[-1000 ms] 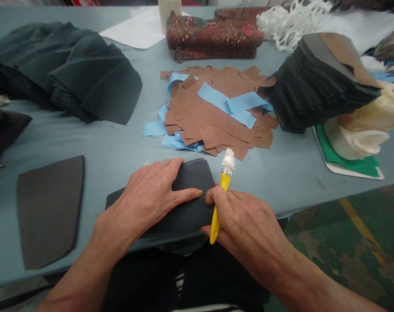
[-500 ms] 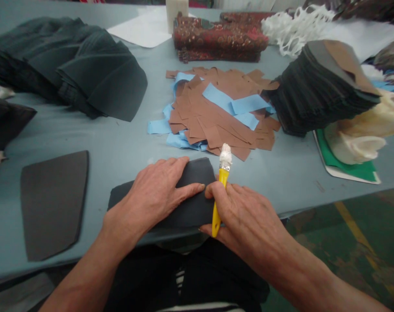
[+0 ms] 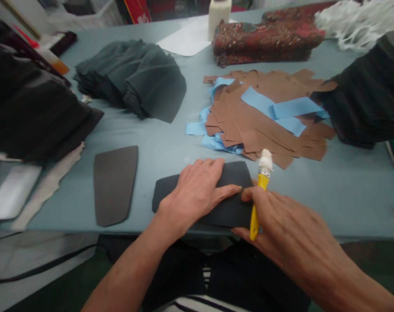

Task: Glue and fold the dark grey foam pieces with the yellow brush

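the table (image 3: 330,190) carries a heap of brown and blue strips (image 3: 265,117) beyond your hands. the dark sheet (image 3: 229,208) lies at the near edge, right in front of you. your left hand (image 3: 197,193) presses flat and open on its middle. your right hand (image 3: 281,221), at the sheet's right end, grips the yellow brush (image 3: 260,193), white tip pointing away.

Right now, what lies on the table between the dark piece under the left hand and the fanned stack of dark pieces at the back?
In the head view, only bare blue table separates the dark piece from the fanned stack.
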{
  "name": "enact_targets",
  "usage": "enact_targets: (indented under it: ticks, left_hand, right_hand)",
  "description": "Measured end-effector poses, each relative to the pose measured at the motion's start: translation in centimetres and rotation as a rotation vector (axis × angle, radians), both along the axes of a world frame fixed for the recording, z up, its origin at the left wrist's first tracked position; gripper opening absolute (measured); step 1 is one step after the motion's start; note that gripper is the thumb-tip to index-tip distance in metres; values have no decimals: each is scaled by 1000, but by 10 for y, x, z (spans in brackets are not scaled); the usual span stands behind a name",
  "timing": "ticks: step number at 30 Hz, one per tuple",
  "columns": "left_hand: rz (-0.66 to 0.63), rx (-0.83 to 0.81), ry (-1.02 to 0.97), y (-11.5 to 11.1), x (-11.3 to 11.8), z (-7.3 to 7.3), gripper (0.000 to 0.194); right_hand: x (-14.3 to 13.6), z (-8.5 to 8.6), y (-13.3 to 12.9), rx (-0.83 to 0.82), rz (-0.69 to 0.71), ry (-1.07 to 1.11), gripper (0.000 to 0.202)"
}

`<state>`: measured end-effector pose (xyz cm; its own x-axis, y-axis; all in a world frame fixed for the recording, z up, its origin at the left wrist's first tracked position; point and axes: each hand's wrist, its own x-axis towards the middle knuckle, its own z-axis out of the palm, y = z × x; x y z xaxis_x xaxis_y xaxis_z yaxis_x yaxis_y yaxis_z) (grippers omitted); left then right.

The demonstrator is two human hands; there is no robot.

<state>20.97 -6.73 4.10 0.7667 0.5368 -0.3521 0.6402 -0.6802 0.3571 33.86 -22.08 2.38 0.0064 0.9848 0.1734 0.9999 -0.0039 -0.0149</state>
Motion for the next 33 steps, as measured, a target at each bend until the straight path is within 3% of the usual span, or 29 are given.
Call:
enact_targets:
  ticks: [11,17,19,21,23,25,27,30,33]
  left_hand:
    - [49,-49,-105,-2,-5,-6,60]
    - [109,-45,-382,4,-17,-9,62]
    - [154,-57,-513,4,-23,-5,56]
    - [268,-259,-737,1,-30,1,43]
    - [430,-665,-1012,-5,-35,8,32]
    - [569,-1082,-1210,-12,-38,14,25]
    - [663,-1368,-1313,-18,-40,20,19]
    - [725,-1616,-1368,-25,-41,26,13]
    - [719,-1768,-1405,-28,-42,29,13]
  right_hand:
    - [-3,-2,-1,40,39,-82,72]
    - [3,20,-12,-16,-50,-38,70]
    - [10,31,-19,51,-92,-4,56]
    - [15,43,-25,198,-120,149,33]
    - [14,51,-25,397,-163,440,19]
    - [5,56,-19,564,-191,750,21]
    - [-9,58,-7,672,-172,987,23]
    - [-29,55,15,701,-85,1284,22]
    - [-43,48,34,629,-12,1580,18]
